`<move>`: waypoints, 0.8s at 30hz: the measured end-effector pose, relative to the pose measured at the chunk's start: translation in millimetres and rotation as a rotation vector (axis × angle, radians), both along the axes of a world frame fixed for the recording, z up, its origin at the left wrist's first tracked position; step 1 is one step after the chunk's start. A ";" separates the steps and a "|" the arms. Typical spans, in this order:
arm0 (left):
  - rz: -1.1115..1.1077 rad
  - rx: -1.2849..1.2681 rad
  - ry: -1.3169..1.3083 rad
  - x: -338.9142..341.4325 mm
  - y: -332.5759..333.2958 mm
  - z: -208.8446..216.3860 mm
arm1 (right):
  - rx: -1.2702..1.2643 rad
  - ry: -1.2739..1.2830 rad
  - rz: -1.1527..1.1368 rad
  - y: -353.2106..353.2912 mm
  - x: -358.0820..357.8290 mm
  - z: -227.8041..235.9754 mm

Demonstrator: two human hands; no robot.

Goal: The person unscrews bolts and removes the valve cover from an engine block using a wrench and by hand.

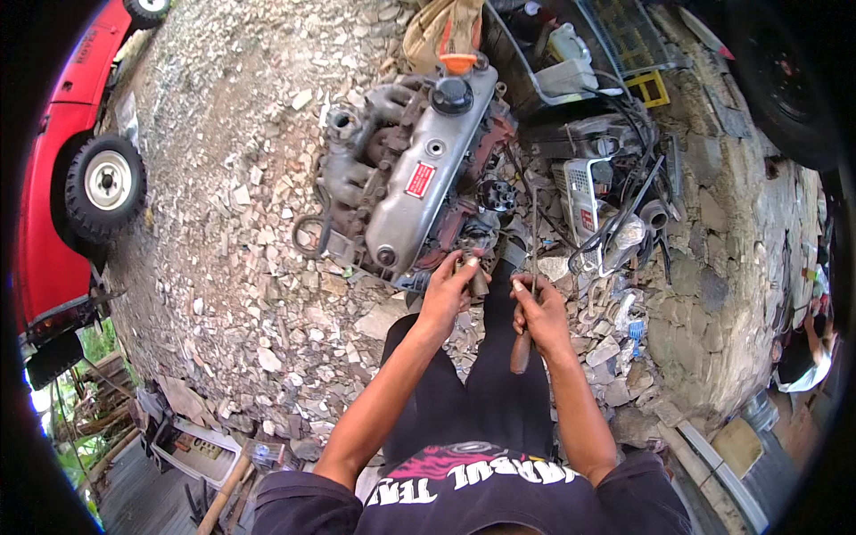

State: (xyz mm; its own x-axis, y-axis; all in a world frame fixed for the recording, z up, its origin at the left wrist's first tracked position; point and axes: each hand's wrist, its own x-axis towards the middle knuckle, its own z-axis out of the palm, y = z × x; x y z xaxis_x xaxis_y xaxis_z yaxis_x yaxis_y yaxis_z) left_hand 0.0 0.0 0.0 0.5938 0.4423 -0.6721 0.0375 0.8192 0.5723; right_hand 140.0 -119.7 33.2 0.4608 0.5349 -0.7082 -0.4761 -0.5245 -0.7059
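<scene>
A car engine (419, 178) with a grey valve cover lies on the stony ground in front of me. At its near end my left hand (446, 292) is closed around a small brownish cylindrical metal part (478, 283), whose exact kind I cannot make out. My right hand (541, 314) grips a screwdriver (521, 353) with a worn brown handle. Its long thin shaft points away from me, past the right side of the engine; the tip is hard to make out. Both hands are above my knees, apart from each other.
Right of the engine are a white plastic basket (581, 209) with hoses and metal parts, and a large bin (526, 94) of containers. A red vehicle (67, 169) stands at far left. Loose stones (232, 267) cover the ground; a dark tyre (785, 85) is at far right.
</scene>
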 end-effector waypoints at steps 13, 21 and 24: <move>0.235 -0.069 -0.286 -77.2 -10.1 196.9 | 0.300 -0.562 0.433 27.1 -86.7 176.7; 0.353 0.027 -0.417 -79.5 -9.9 246.1 | 0.597 -0.699 0.082 20.1 -73.7 226.4; 0.522 0.021 -0.436 -67.0 -11.4 245.8 | 0.615 -0.540 -0.027 12.7 -57.1 238.5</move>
State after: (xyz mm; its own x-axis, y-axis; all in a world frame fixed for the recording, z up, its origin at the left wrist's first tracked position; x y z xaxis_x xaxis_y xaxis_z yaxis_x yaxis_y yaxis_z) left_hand -67.0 -11.4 245.8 0.5131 0.7551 -0.4080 -0.5977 0.6555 0.4616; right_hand 82.9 -107.0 271.6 0.6724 0.7396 0.0308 0.0047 0.0374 -0.9993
